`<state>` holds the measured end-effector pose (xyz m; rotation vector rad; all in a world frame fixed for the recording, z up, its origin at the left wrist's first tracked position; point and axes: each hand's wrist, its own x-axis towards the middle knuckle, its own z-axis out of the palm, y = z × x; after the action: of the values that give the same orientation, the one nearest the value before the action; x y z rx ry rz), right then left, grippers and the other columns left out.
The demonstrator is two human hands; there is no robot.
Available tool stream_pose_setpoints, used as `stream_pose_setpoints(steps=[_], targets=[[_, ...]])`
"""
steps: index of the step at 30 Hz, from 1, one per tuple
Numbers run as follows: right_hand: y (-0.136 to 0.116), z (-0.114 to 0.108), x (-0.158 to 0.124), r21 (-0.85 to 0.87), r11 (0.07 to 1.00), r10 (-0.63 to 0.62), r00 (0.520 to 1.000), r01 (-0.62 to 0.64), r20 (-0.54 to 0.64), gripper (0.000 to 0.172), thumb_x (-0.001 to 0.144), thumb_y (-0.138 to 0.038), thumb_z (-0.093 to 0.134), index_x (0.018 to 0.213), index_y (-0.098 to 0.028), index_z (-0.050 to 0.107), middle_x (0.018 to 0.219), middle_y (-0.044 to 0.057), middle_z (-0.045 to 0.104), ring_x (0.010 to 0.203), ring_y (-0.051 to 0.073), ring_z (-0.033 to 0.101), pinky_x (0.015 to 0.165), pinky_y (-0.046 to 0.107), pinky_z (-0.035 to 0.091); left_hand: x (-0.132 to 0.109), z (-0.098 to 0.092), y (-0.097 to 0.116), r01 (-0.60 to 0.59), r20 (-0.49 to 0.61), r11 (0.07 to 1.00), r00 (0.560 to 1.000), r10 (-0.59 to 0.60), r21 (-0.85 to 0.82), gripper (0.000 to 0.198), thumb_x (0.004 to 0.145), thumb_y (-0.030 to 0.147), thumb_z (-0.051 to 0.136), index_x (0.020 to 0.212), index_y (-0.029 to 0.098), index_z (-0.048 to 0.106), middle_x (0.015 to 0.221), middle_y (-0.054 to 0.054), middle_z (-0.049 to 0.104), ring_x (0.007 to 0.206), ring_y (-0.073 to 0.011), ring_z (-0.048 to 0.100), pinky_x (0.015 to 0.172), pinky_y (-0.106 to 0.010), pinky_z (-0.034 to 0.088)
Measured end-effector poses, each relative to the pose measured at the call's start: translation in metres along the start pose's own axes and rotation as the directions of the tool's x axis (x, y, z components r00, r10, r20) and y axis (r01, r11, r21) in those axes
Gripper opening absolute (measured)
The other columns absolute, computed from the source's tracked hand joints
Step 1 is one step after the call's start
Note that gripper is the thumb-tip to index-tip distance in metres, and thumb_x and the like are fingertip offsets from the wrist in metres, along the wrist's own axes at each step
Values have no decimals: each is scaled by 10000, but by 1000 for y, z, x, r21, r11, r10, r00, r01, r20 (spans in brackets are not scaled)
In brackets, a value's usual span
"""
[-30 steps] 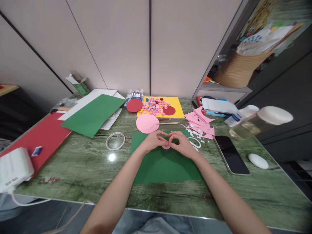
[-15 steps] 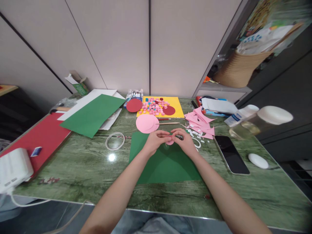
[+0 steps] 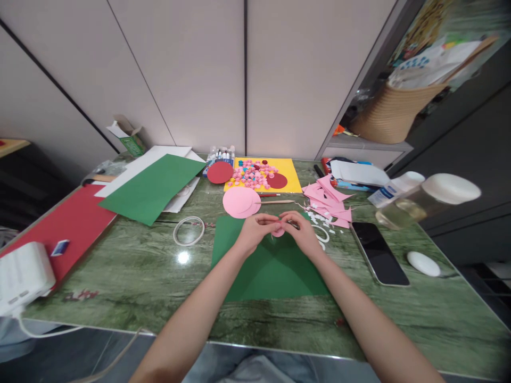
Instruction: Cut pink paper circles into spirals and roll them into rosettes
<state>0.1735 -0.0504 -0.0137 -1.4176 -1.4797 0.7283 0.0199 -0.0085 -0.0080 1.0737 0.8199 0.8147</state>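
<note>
The fingers of both hands cover much of the small pink piece (image 3: 278,232), so its upper edge and whole outline cannot be made out. It sits just above the far half of the green sheet (image 3: 275,271); whether it touches that sheet is unclear. The left hand (image 3: 253,232) has thumb and fingers drawn nearly together on its left side, and the right hand (image 3: 301,230) pinches it likewise from the right; which fingertips bear on it is hidden. A dark sliver under the right fingers is too small to identify. White loops (image 3: 328,234) at the green sheet's far right corner are partly hidden by the right hand, and both forearms run out of view below the sheet's near edge. Far left of the sheet, a white device (image 3: 26,276) is cut off by the frame.

What shows of the small pink piece is pale, matte and rounded below, with a deeper pink part above and a thin pale strand hanging beneath. Larger pink discs (image 3: 241,203) lie just beyond the sheet's far left corner.
</note>
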Motion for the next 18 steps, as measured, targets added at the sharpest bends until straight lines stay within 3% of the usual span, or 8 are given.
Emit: stream_pose_setpoints(steps=[5, 10, 18], targets=[[-6, 0, -2, -198, 978, -51, 993, 71, 107, 56, 724, -257, 613, 696, -212, 627, 937, 47, 611, 945, 216, 530, 867, 395, 369, 1, -16, 4, 21, 132, 972, 990, -53, 233, 493, 577, 238, 735, 1027, 134, 563, 723, -63, 692, 638, -150, 635, 648, -281, 481], [-2, -1, -3, -338, 925, -94, 964, 177, 247, 56, 695, -287, 652, 675, -235, 655, 970, 37, 614, 974, 236, 500, 859, 428, 360, -2, -21, 0, -86, 185, 859, 983, -10, 505, 363, 608, 217, 679, 958, 166, 597, 702, -45, 687, 647, -169, 640, 583, -249, 462], [3, -4, 3, -254, 961, -93, 991, 114, 92, 63, 703, -293, 649, 691, -234, 669, 938, 41, 623, 936, 224, 535, 849, 410, 385, 1, -11, -1, -136, 93, 879, 990, 105, 457, 196, 635, 274, 662, 789, 154, 668, 725, -56, 681, 669, -166, 631, 622, -261, 479]])
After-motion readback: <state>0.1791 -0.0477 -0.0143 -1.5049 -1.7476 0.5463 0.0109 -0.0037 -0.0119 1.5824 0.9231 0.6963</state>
